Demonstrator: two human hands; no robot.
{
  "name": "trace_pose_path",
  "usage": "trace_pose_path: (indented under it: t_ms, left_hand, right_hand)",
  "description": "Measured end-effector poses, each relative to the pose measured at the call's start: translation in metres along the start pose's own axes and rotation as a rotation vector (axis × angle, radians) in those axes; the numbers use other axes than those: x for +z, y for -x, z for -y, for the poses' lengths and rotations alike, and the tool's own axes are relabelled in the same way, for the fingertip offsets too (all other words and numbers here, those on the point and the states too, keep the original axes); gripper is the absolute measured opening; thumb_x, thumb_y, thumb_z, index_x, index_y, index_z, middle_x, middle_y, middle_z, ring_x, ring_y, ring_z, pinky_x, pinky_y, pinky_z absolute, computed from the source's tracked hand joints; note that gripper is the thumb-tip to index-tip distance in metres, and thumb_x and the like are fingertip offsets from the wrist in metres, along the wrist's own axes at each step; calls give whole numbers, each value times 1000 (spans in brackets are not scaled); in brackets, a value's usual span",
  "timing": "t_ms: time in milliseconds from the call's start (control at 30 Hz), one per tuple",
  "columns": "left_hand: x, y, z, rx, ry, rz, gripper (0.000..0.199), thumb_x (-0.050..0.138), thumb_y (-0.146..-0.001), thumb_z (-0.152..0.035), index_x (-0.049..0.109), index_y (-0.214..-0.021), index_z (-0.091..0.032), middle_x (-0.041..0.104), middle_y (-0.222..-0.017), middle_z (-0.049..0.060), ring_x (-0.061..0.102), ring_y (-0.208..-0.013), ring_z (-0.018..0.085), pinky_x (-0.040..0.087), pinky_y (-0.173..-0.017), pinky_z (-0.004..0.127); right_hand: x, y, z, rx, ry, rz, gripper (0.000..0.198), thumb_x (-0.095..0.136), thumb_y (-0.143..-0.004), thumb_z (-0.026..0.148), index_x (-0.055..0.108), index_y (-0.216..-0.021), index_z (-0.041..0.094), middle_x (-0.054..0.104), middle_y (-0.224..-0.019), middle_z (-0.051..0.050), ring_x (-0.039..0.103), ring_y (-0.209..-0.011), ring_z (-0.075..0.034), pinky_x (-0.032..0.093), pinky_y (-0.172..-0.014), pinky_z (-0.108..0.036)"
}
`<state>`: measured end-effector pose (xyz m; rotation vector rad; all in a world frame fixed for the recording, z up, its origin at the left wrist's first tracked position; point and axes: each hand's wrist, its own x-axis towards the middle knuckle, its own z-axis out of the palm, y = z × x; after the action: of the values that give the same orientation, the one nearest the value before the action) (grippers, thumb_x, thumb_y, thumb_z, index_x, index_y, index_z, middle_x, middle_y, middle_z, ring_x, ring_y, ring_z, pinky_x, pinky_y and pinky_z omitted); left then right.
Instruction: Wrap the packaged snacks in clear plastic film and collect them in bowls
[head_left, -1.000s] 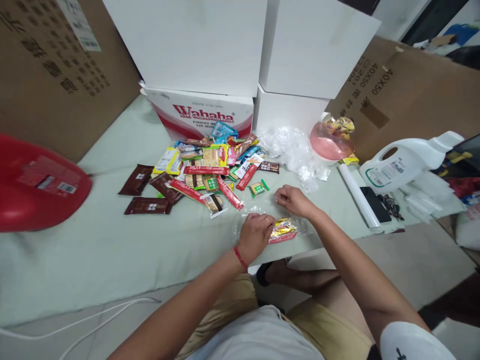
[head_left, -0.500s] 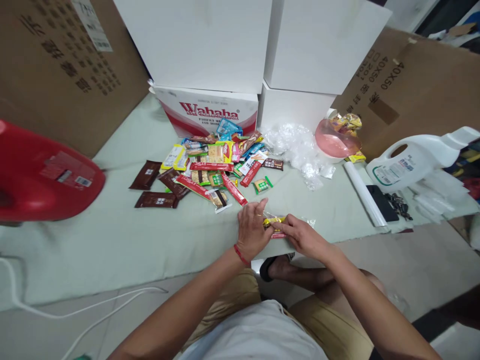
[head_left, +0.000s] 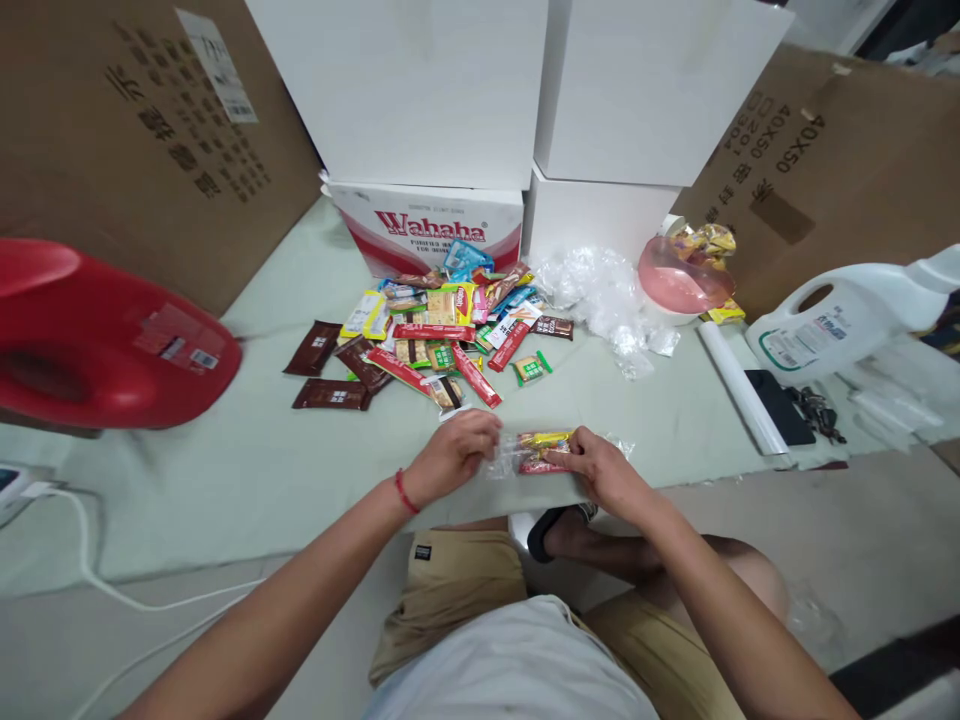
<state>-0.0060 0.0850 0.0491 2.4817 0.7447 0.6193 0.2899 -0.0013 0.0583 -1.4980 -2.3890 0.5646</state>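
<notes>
A clear plastic bag with yellow and red snack packets inside lies near the front edge of the pale green surface. My left hand pinches the bag's left end. My right hand presses on its right part, fingers on the packets. Behind them lies a heap of several wrapped snacks, with brown bars at its left side.
White boxes and a Wahaha carton stand at the back, brown cartons at both sides. A red plastic stool lies left. Crumpled clear bags, a pink bowl, a white roll and a white jug sit right.
My right hand came from behind the bag down onto it. My left hand slid left along the bag to its end. The view shifted slightly right.
</notes>
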Motion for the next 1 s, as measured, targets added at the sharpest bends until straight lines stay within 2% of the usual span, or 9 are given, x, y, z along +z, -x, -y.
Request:
trace_pose_path:
  t_ms: [133, 300, 400, 467, 567, 667, 733, 900, 1000]
  left_hand:
    - [-11, 42, 7, -78, -24, -83, 22, 50, -69, -4, 59, -61, -22, 74, -101, 3, 61, -114, 23, 49, -101, 42]
    - [14, 32, -16, -500, 45, -481, 28, 48, -93, -25, 65, -115, -21, 61, -132, 13, 57, -125, 27, 49, -108, 50]
    - [35, 13, -30, -576, -164, -378, 28, 71, -84, -39, 70, -105, -22, 52, -148, 16, 38, -144, 41, 39, -114, 63]
    - [37, 9, -36, -553, -186, -281, 14, 75, -79, -32, 68, -85, -21, 58, -142, 14, 43, -140, 41, 42, -109, 62]
    - [26, 6, -44, -598, 41, -200, 15, 64, -86, -26, 59, -73, -21, 70, -94, 6, 67, -93, 24, 54, -83, 39]
    - [19, -9, -57, -703, 355, -153, 16, 58, -89, -29, 56, -75, -21, 57, -62, -5, 56, -55, 13, 45, -57, 25]
    - [27, -25, -68, -692, 374, -153, 12, 58, -88, -26, 60, -77, -21, 62, -65, -4, 59, -58, 13, 45, -57, 25]
    - [68, -43, -88, -432, -94, -114, 22, 49, -98, -22, 71, -97, -20, 72, -97, 8, 68, -91, 22, 54, -76, 33]
    - [83, -34, -88, -351, -237, -69, 28, 46, -101, -21, 70, -116, -20, 70, -100, 9, 67, -99, 23, 55, -82, 35]
  right_hand:
    - [2, 0, 1, 21, -1, -30, 36, 48, -100, 14, 76, -116, 29, 55, -94, -4, 47, -83, -18, 37, -74, -26]
    - [8, 2, 1, 40, -12, -62, 38, 44, -100, 15, 76, -114, 29, 54, -91, -4, 48, -82, -19, 38, -74, -28]
    - [8, 3, 0, 48, -14, -46, 39, 44, -99, 15, 76, -116, 29, 53, -92, -4, 48, -84, -19, 39, -75, -28]
    - [7, 3, 0, 55, -21, -43, 38, 44, -99, 15, 76, -115, 29, 53, -94, -5, 49, -86, -20, 39, -76, -29]
    - [7, 2, 2, 66, -54, -49, 32, 47, -100, 19, 76, -107, 27, 55, -94, -5, 49, -85, -19, 40, -76, -29]
    - [11, -5, 7, 71, -76, -37, 27, 49, -99, 22, 76, -102, 26, 57, -92, -5, 50, -86, -20, 41, -77, -30]
    - [12, -11, 11, 79, -72, -35, 28, 48, -100, 23, 76, -101, 25, 59, -91, -5, 51, -87, -20, 43, -77, -31]
    - [1, -8, 11, -73, -187, -63, 34, 43, -100, 20, 76, -103, 24, 67, -105, -10, 58, -99, -23, 49, -89, -38]
    - [-8, 10, -5, -17, -320, -270, 35, 43, -101, 25, 74, -117, 27, 67, -123, -11, 60, -114, -25, 49, -100, -43]
